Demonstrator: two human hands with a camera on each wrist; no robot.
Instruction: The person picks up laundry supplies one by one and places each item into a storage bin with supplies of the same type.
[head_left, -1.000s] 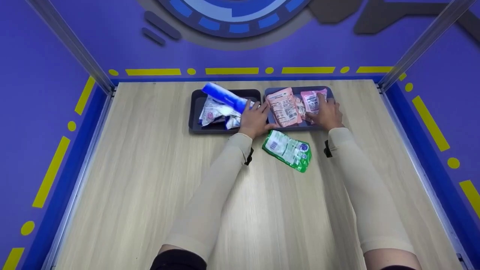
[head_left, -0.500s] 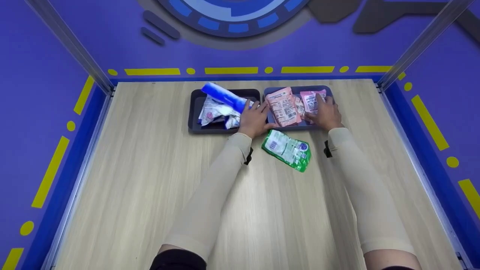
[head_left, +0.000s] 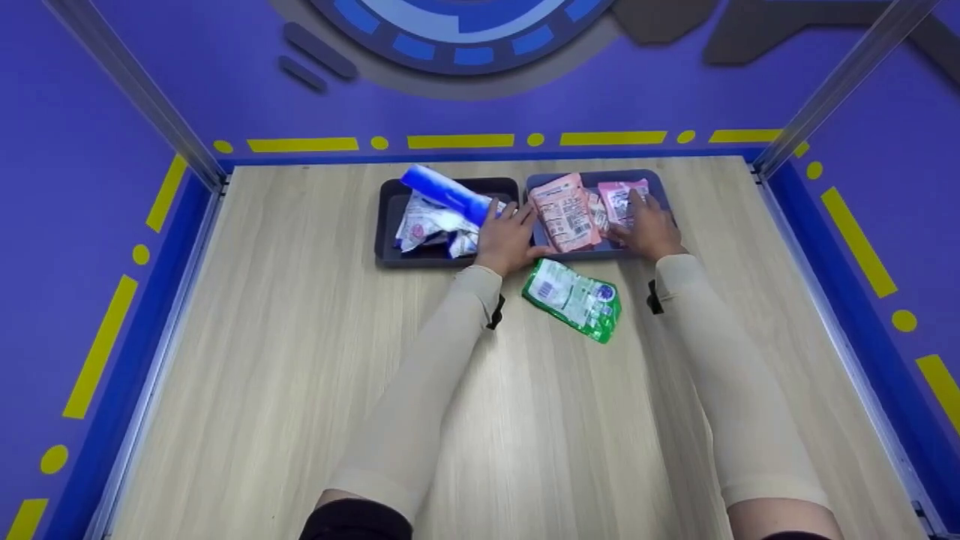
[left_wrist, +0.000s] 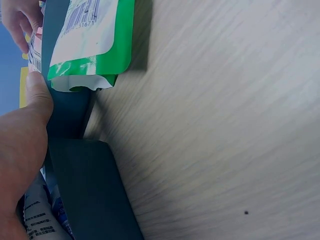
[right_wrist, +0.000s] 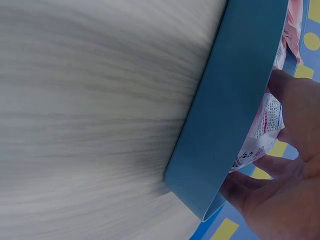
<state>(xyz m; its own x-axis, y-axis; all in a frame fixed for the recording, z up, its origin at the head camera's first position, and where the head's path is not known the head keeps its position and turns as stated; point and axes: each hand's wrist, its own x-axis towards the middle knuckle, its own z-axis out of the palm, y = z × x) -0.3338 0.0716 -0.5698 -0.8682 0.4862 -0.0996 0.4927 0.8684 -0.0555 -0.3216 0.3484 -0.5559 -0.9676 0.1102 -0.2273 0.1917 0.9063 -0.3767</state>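
Note:
In the head view, my left hand lies over the place where two trays meet, its fingers spread. Its thumb is against the grey-blue tray, beside a salmon-pink packet. My right hand reaches into that tray and grips a smaller pink and white packet between thumb and fingers. In the right wrist view the same packet shows between the thumb and fingers. Part of a further pinkish packet lies between these two.
The dark tray on the left holds blue and white packets, with a bright blue one slanting over its back rim. A green and white packet lies in front of the grey-blue tray. Purple walls border the wooden table.

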